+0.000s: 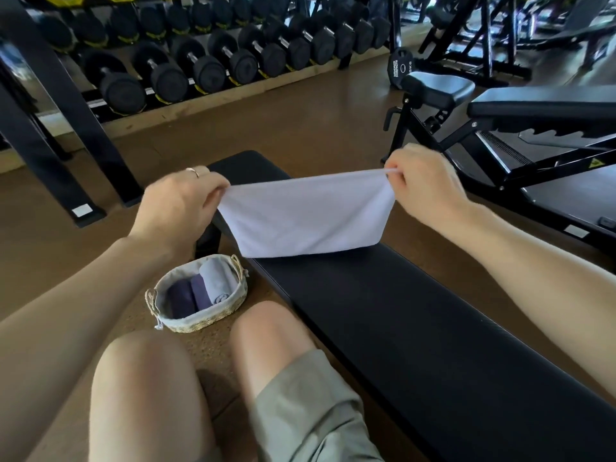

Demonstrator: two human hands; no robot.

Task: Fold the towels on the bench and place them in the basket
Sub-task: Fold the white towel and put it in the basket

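The white towel (305, 215) hangs in the air above the far half of the black bench (400, 328), stretched between two hands. Its top edge is pulled almost straight, and its lower edge reaches down close to the bench pad; I cannot tell if it touches the pad. The left hand (176, 203) pinches the top left corner of the towel between thumb and curled fingers, and there is a ring (193, 171) on one finger. The right hand (425, 185) pinches the top right corner in the same way, with its fingers closed on the cloth.

The woven basket (200, 321) stands on the brown floor (300, 128), just beside the left long edge of the bench and near the person's knees. Inside it lie three rolled towels side by side: a grey rolled towel (218, 281) at the side nearest the bench, and next to it two dark purple rolled towels (186, 296). The basket has a light cloth lining and small rope handles at its ends.

Beyond the far end of the bench stands a rack of black dumbbells (200, 61) along the wall. To the right there is an adjustable bench (533, 105) with a black frame.
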